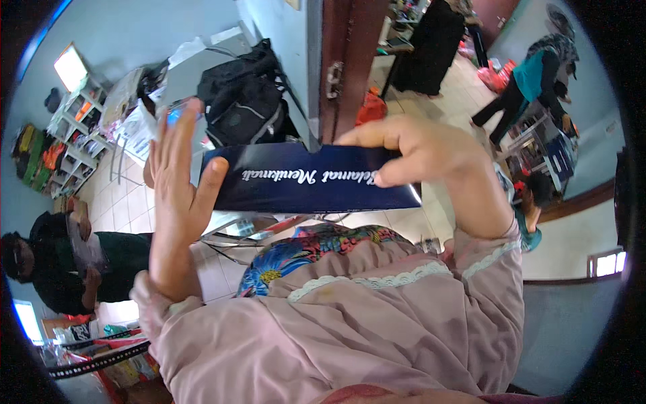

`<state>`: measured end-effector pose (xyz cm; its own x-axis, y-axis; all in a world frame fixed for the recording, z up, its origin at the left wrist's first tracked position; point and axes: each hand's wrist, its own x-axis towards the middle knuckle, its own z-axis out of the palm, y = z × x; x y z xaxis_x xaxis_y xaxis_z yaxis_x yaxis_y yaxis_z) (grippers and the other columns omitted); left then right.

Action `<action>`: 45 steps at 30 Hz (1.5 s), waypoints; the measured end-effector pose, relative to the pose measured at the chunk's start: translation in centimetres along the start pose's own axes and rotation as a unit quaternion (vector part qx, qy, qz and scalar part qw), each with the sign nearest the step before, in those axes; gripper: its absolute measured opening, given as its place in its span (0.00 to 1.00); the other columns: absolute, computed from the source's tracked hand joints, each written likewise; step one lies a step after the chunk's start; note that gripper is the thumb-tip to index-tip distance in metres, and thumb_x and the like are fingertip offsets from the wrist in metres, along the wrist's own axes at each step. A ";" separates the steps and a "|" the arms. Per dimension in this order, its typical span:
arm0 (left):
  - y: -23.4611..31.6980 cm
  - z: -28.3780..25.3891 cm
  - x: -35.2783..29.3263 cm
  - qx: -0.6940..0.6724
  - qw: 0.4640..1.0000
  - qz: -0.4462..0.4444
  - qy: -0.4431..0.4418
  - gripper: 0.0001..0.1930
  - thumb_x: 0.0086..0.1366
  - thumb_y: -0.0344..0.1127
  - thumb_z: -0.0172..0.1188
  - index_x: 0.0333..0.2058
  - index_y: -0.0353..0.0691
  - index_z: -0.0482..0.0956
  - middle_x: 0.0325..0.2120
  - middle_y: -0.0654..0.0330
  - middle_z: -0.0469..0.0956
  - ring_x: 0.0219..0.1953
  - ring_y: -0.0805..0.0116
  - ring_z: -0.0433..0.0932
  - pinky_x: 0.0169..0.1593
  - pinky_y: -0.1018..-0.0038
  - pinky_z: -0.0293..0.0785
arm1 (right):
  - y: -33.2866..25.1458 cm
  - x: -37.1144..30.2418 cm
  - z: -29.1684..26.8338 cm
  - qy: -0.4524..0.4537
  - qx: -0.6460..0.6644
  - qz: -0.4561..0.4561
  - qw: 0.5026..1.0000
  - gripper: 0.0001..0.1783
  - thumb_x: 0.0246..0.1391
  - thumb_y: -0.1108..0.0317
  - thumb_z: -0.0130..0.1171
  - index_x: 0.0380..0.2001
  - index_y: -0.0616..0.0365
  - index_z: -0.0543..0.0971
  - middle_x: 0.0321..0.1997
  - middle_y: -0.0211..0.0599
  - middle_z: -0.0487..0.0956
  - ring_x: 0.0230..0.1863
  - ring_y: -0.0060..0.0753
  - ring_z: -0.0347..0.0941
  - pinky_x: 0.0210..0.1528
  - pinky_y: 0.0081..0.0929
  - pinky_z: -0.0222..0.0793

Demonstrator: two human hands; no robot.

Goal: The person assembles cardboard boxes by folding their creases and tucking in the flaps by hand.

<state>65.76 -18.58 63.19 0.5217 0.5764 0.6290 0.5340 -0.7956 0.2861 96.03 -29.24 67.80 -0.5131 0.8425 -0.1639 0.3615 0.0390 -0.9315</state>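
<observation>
A long dark blue cardboard box (296,195) with white script lettering, upside down from here, lies across the middle in front of me. My right hand (420,151) closes on its right end, one finger along the upper edge and another on the lettered face. At the other end, my left hand (178,178) is open, fingers stretched upward. Its thumb overlaps the box's left end; whether it presses there I cannot tell. Something small, shiny and blue shows by the left fingertips, too blurred to name.
Beyond the box, a black backpack (242,101) rests against a grey surface near a brown door frame (340,67). A person in dark clothes (84,262) is at the left. Another in a teal top (528,77) bends forward at the far right. White shelves (81,128) stand far left.
</observation>
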 end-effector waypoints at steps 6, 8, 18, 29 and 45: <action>0.9 1.3 -0.3 -0.339 0.853 -0.177 -0.354 0.09 0.63 0.33 0.55 0.37 0.33 0.76 0.28 0.66 0.74 0.33 0.82 0.69 0.38 0.82 0.66 | 2.1 -1.8 -0.1 0.007 0.031 -0.028 0.999 0.31 0.39 0.76 0.57 0.53 0.59 0.72 0.32 0.31 0.74 0.36 0.26 0.71 0.43 0.25 0.67; 0.5 2.4 -0.1 -0.337 0.853 -0.153 -0.368 0.09 0.63 0.33 0.54 0.38 0.33 0.76 0.28 0.67 0.74 0.34 0.82 0.69 0.39 0.82 0.66 | 2.6 -2.5 0.5 0.060 -0.123 -0.097 0.986 0.28 0.41 0.72 0.60 0.51 0.57 0.74 0.34 0.36 0.75 0.39 0.31 0.72 0.45 0.28 0.67; -0.8 4.1 1.1 -0.503 0.765 -0.241 -0.323 0.09 0.65 0.31 0.52 0.43 0.37 0.75 0.34 0.67 0.76 0.36 0.83 0.71 0.42 0.84 0.67 | 5.6 -5.4 3.0 0.229 -0.534 -0.139 0.802 0.29 0.46 0.57 0.63 0.52 0.50 0.72 0.60 0.43 0.67 0.59 0.45 0.65 0.59 0.40 0.62; 2.1 1.1 2.1 -0.139 0.939 0.159 -0.272 0.21 0.59 0.41 0.59 0.50 0.38 0.75 0.50 0.52 0.72 0.52 0.59 0.71 0.56 0.67 0.63 | 7.2 -5.3 2.5 0.289 -0.552 -0.155 0.766 0.21 0.54 0.56 0.56 0.51 0.48 0.74 0.46 0.36 0.79 0.49 0.37 0.75 0.51 0.35 0.69; 2.6 3.2 1.6 -0.065 0.942 0.236 -0.229 0.21 0.53 0.40 0.64 0.44 0.37 0.76 0.36 0.55 0.80 0.36 0.57 0.80 0.37 0.68 0.75 | 6.7 -5.7 1.6 0.331 -0.569 -0.212 0.722 0.17 0.52 0.55 0.58 0.43 0.51 0.78 0.40 0.31 0.80 0.45 0.37 0.75 0.47 0.33 0.70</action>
<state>70.14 -19.13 62.60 0.9289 0.1495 0.3389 0.1005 -0.9823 0.1580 100.10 -34.61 61.98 -0.4177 0.6825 0.5998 0.8801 0.4679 0.0805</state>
